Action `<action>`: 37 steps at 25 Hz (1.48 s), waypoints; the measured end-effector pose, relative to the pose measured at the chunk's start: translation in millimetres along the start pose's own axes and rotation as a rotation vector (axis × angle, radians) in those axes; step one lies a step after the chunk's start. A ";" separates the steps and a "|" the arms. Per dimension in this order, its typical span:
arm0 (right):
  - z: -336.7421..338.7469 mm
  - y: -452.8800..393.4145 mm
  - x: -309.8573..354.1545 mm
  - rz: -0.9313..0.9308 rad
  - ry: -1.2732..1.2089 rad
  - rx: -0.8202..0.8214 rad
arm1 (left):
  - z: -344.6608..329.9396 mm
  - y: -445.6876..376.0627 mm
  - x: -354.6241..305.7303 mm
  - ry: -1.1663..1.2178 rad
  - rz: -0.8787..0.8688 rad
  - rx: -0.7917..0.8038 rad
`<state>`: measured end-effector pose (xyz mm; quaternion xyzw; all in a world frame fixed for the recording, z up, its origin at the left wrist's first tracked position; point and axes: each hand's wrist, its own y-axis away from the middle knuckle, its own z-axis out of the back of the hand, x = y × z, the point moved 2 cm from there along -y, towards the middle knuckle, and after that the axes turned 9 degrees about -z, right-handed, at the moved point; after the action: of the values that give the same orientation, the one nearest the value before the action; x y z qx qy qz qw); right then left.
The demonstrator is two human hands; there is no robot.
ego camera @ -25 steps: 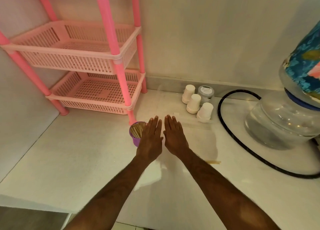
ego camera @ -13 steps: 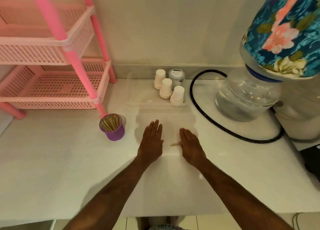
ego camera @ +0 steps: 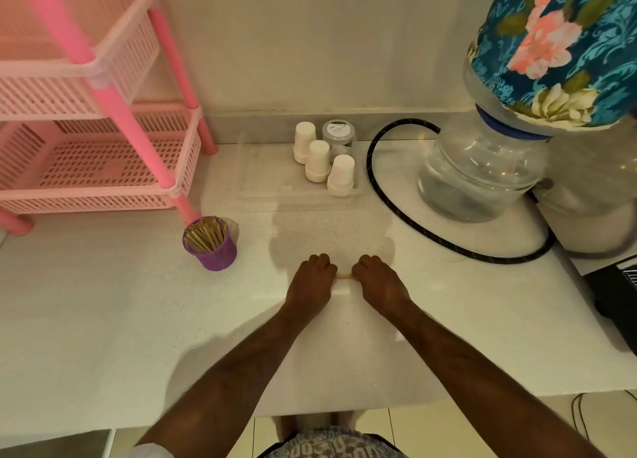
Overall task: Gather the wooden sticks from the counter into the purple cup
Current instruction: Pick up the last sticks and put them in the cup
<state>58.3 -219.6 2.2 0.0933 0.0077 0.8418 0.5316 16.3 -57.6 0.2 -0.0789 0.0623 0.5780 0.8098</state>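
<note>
Left grip (ego camera: 312,280): fingers curled down, knuckles up, tips pinching one end of a wooden stick (ego camera: 343,277); palm low over the surface (ego camera: 103,319). Right grip (ego camera: 377,280): same pose, fingers curled, closed on the other end of that stick. Only a short bit of stick shows btwn the two hands; it lies level, at or just above the surface, can't tell if it's touching.

L to R across the scene: pink rack (ego camera: 103,119) w/ two mesh trays at far left, its front leg right behind the purple cup (ego camera: 211,243). Cup stands upright on the surface, packed w/ wooden sticks, left of and a bit beyond the left hand, apart from it. Both forearms come in from the near edge, hands near mid surface. Beyond the hands, by the back wall: three white paper cup stacks (ego camera: 319,161), upside down, + a small grey jar (ego camera: 339,135) behind them. Black hose (ego camera: 375,178) loops round on the right. Clear water bottle (ego camera: 479,178) w/ floral cover (ego camera: 558,47) at far right.
</note>
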 end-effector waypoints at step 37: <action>72.1 -65.0 79.6 0.010 -0.717 -0.134 | 104.8 -3.4 64.6 0.643 0.313 -0.444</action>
<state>95.0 -126.2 77.6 0.3472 -0.2348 0.7568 0.5016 41.5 22.0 90.7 -0.4173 0.1970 0.6394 0.6150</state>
